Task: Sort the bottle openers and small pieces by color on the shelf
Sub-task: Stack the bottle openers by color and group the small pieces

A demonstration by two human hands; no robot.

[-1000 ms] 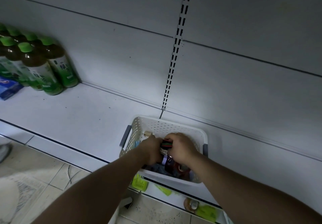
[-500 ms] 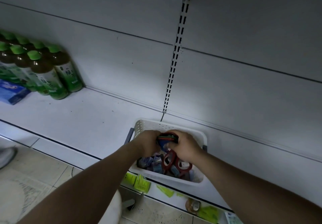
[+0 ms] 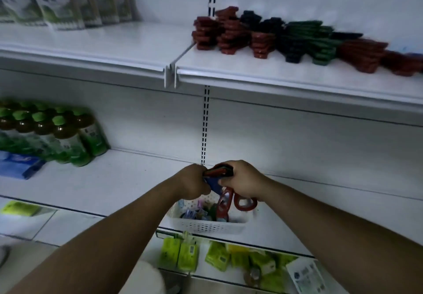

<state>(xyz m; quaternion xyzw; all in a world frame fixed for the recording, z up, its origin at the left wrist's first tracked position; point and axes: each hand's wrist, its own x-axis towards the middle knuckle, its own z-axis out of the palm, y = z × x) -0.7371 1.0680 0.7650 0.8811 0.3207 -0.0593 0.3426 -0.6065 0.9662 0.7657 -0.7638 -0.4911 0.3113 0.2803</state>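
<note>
Lifted clear of the white basket (image 3: 206, 227) since a moment before, the bunch of bottle openers (image 3: 219, 172) hung between my hands. My right hand (image 3: 243, 180) gripped the red and blue handles, red loops dangling beneath it; my left hand (image 3: 193, 184) curled round the other end. Small pieces (image 3: 194, 213) lay in the basket below my fingers. Red, dark and green stacks (image 3: 229, 35) stood on the upper shelf (image 3: 274, 78), well above them.

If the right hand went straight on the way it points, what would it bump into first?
Most likely the left hand, which grips the same bunch of bottle openers that the right hand holds, though depth is unclear.
</note>
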